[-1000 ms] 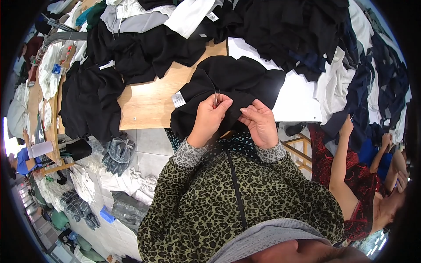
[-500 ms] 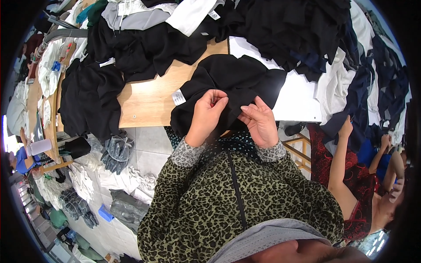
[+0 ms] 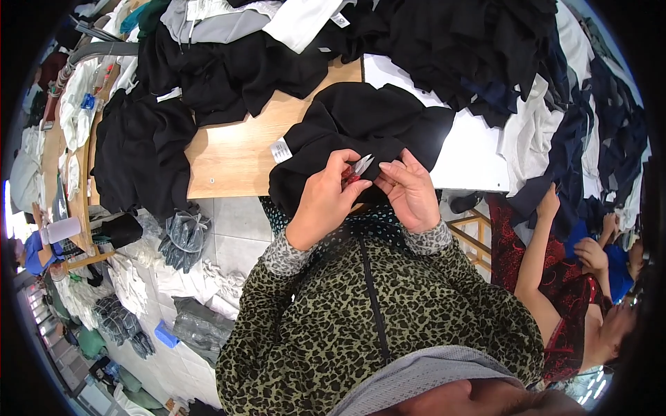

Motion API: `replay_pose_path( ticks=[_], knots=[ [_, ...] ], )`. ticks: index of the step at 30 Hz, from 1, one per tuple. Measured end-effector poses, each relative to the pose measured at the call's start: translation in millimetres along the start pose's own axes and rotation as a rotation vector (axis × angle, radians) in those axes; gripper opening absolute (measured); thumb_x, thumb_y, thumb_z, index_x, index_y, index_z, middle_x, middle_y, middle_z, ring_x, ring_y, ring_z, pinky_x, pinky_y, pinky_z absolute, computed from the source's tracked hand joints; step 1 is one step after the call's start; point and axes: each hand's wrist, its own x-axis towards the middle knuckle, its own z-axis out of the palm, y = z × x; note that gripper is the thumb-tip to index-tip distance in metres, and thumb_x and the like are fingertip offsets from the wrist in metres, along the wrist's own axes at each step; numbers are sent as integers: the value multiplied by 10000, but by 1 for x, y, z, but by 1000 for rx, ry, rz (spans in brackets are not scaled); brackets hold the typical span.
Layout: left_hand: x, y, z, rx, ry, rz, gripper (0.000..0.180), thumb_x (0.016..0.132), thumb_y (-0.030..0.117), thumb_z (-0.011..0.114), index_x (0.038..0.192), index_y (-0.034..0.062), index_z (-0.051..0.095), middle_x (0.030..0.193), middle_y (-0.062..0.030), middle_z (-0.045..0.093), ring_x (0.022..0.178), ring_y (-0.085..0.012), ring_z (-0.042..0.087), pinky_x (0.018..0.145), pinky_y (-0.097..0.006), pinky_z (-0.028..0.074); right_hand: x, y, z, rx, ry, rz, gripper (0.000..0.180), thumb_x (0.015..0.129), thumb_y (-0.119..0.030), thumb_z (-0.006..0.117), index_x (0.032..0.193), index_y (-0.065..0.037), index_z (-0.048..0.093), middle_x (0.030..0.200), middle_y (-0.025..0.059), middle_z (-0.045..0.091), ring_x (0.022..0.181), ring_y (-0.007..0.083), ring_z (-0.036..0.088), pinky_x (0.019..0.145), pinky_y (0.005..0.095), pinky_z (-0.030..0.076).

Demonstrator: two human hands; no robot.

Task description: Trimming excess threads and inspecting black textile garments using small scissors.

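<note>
A black garment [image 3: 362, 111] lies bunched over the table edge in front of me, its white label [image 3: 281, 150] sticking out on the left side. My left hand [image 3: 319, 209] is closed around red-handled thread snips [image 3: 363, 163], whose silver blades point up toward the right, over the cloth. Close beside the blades, my right hand [image 3: 414, 197] pinches the near edge of the black garment between thumb and fingers. Whether a thread runs between the two hands is too small to tell.
Black garments are heaped at the far left [image 3: 139, 152] and far right [image 3: 458, 48] of the wood-and-white table [image 3: 232, 156]. A white cloth [image 3: 531, 132] hangs over the right end. A co-worker's arm [image 3: 541, 243] reaches in there. Plastic-wrapped bundles [image 3: 186, 239] lie on the floor at left.
The snips' blades, hidden before in my left hand, now show pointing up toward the right. My left hand has turned slightly; my right hand stays nearly in place on the cloth.
</note>
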Motion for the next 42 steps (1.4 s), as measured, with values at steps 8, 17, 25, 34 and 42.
replay_pose_path(
  ticks=[8,17,25,34,42],
  knots=[
    [1,3,0,3,-25,-1,355,775,71,690,1037,12,457,767,-143,599,675,-264,615,588,-321,471,-3,-1,4,-19,14,-6,343,852,39,561,1164,14,421,856,47,603,842,134,601,817,290,495],
    [4,1,-1,-110,-75,-52,331,789,60,680,1026,-2,457,761,-124,611,676,-191,616,610,-289,475,-1,2,-4,-21,-1,-1,362,845,38,571,1167,13,408,841,43,603,829,128,598,813,287,493],
    [5,2,-2,-103,-96,-83,325,792,55,676,1021,-12,455,753,-128,612,664,-174,604,608,-277,468,-1,1,-3,-17,2,-3,392,842,33,571,1198,13,408,868,50,616,855,140,605,829,301,493],
    [5,-10,-1,-420,53,-211,376,808,63,681,1112,1,468,739,-5,565,675,-61,502,625,-205,433,-5,-2,-2,14,-20,-9,403,848,16,568,1222,-4,420,924,53,623,890,144,606,828,297,491],
    [8,-19,2,-440,83,-233,223,838,86,655,1017,5,547,721,44,500,635,-17,411,572,-167,364,-2,5,-8,-27,-16,-28,429,842,26,577,1235,8,405,912,35,616,868,123,596,795,279,491]
  ],
)
